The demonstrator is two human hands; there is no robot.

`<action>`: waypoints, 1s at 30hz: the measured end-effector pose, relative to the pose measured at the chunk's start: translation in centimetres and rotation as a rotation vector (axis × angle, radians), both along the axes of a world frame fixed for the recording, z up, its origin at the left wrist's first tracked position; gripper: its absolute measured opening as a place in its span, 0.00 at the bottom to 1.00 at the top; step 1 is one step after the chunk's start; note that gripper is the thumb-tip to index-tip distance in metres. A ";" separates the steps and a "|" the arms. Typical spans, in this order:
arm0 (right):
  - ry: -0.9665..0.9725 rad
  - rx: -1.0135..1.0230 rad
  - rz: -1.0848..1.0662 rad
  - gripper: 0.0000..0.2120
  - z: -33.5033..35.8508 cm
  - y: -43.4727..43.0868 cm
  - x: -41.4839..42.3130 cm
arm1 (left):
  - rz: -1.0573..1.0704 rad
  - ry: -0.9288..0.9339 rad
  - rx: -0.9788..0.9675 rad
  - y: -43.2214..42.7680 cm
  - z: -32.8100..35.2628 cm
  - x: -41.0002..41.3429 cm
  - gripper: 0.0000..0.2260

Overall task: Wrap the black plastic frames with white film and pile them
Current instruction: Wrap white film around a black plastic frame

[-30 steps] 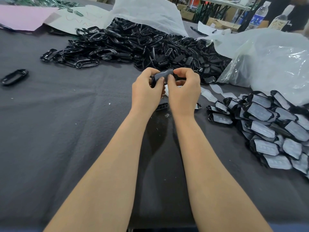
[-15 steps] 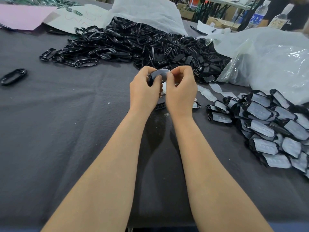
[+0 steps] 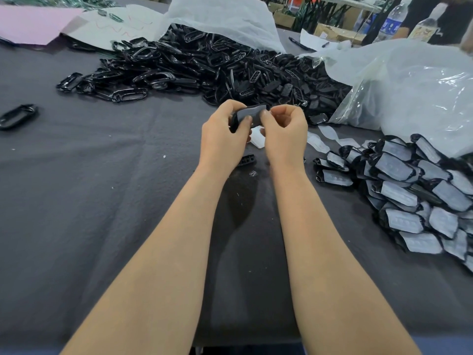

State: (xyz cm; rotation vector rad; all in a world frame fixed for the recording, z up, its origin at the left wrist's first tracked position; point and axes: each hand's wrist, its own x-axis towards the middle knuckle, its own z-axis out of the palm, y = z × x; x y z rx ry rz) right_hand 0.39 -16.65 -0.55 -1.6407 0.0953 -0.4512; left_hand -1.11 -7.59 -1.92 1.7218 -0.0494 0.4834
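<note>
A black plastic frame [image 3: 252, 115] with white film over its face is held up above the table's middle. My left hand [image 3: 224, 138] grips its left end, thumb on the front. My right hand [image 3: 285, 134] pinches its right edge with thumb and curled fingers. Behind it lies a big heap of bare black frames [image 3: 217, 65]. To the right sits a pile of wrapped frames [image 3: 409, 190]. Loose white film pieces [image 3: 317, 142] lie on the cloth near my right hand.
The table carries a dark grey cloth [image 3: 102, 201]. Translucent plastic bags [image 3: 414, 90] stand at the back and right. One loose black frame [image 3: 18, 116] lies far left, another small one [image 3: 247, 160] under my hands. Pink paper [image 3: 33, 24] and water bottles [image 3: 391, 21] are at the back.
Both hands have stayed together, turning the frame so that its film-covered face shows more. My right hand's fingers have shifted to the frame's right edge.
</note>
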 end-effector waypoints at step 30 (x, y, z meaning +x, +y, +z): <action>-0.020 -0.168 0.126 0.03 -0.2 0.3 -0.3 | -0.037 0.128 -0.329 0.3 0.8 -0.1 0.08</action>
